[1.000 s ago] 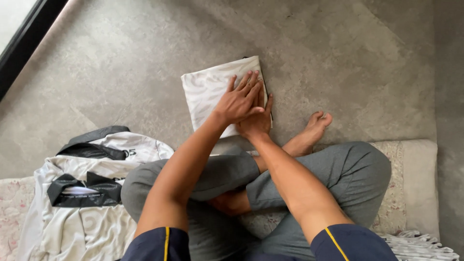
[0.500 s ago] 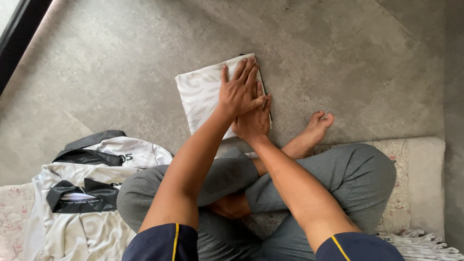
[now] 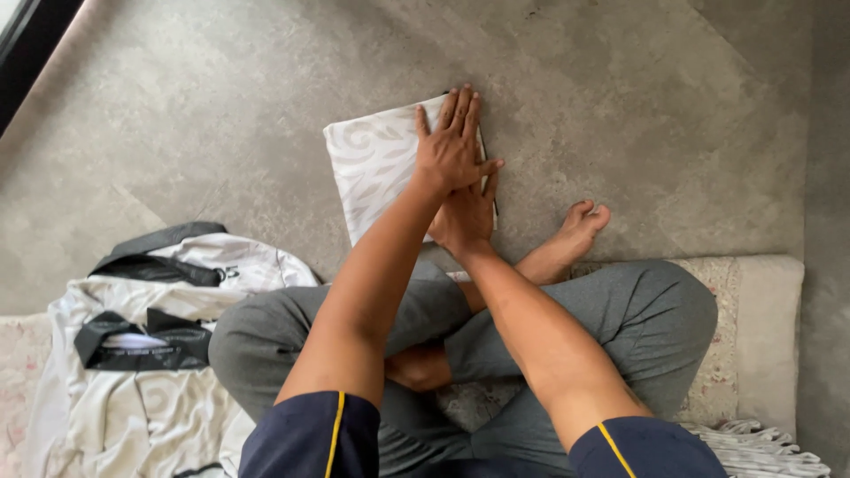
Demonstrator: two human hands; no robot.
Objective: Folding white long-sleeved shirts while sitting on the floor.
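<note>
A folded white cloth with a pale leaf pattern (image 3: pixel 376 168) lies flat on the grey floor (image 3: pixel 620 106), just ahead of the person's crossed legs. The left hand (image 3: pixel 452 146) presses on the cloth's right edge, fingers spread, grasping nothing. The right hand (image 3: pixel 465 217) lies flat under it, also unclenched. A bare foot (image 3: pixel 575 230) rests just right of the cloth. White and black shirts (image 3: pixel 159 310) are heaped at the floor's left edge.

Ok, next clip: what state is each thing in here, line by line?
Folded white cloth: folded flat on the floor, pressed by both hands.
Left hand: open, palm down on the cloth.
Right hand: flat, partly under the left.
White and black garments: unfolded, in a loose heap.
</note>
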